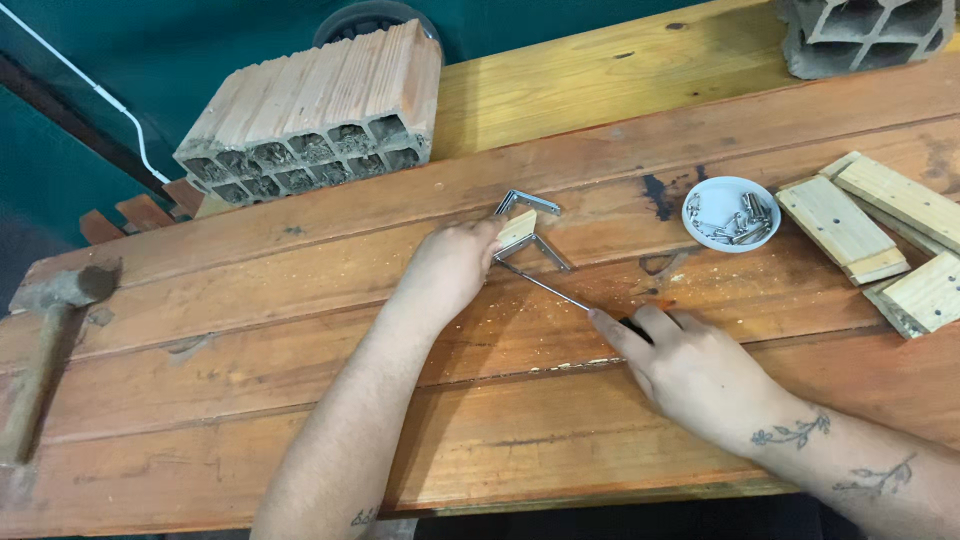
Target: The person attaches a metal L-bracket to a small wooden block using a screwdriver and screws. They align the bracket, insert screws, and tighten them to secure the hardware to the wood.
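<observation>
Centrally placed: small wooden block (517,229), pale and rectangular, lying flat on the workbench (250,330), near the middle of its far half.
Brackets: one bent metal angle bracket (526,201) sits at the block's far edge; a second bracket (535,248) lies against its near edge. Whether either is fastened cannot be told.
Left hand (450,268): fingers curled and pressed together, pinning the block's left end to the bench, thumb side toward the near bracket.
Screwdriver (545,283): thin metal shaft runs at a slant from the near bracket back toward the right hand; its handle is mostly hidden in the palm.
Right hand (690,365): fingers closed around the screwdriver's dark handle, index finger stretched forward along the shaft.
Forearms: both bare, the right one bearing a leafy vine tattoo.
White bowl (730,213): round, shallow, holding loose metal hardware, to the right of the block and apart from it.
Wood offcuts (880,235): several pale rectangular pieces piled at the bench's right edge, beyond the bowl.
Hollow brick (315,115): reddish, cells facing the camera, at the far left of the bench; a greyer brick (865,35) rests at the far right corner.
Hammer (45,330): worn head, wooden handle, lying at the left end, well apart from both hands.
Bench surface: orange-brown planks, dusted with sawdust around the hands.
</observation>
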